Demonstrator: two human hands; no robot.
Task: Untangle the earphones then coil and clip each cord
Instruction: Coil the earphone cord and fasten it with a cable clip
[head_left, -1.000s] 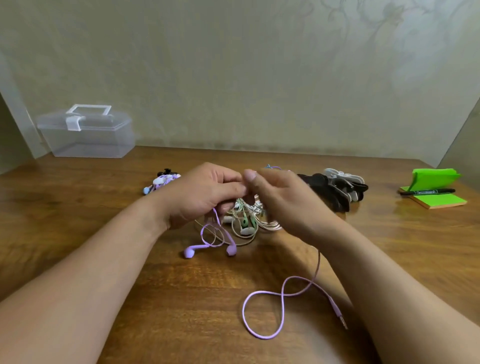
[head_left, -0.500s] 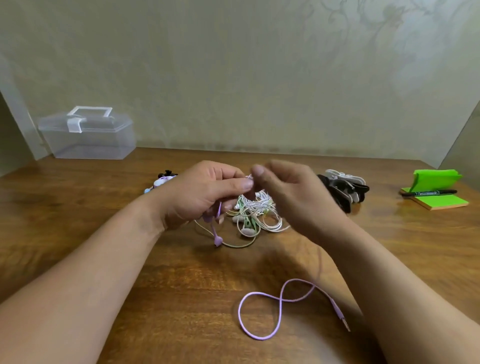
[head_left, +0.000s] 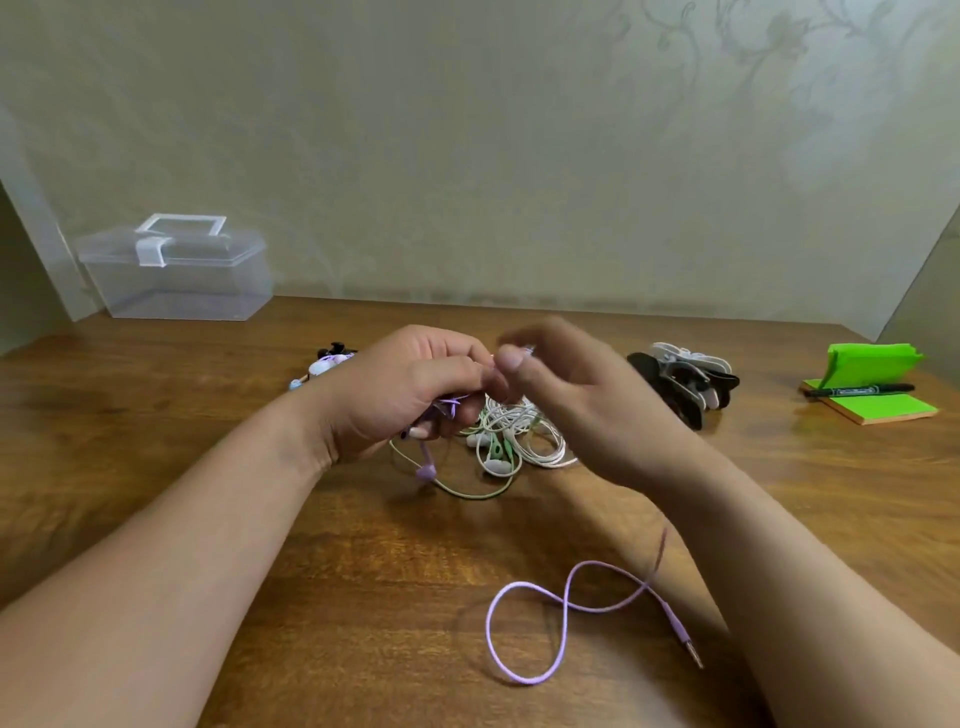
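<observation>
Clips (head_left: 685, 384) and notepad (head_left: 878, 408) lie right of tangle (head_left: 519, 431); purple cord (head_left: 675, 626) trails nearer.

Earphone tangle (head_left: 514, 436) and clips (head_left: 685, 382) crowd the table (head_left: 208, 415).
</observation>
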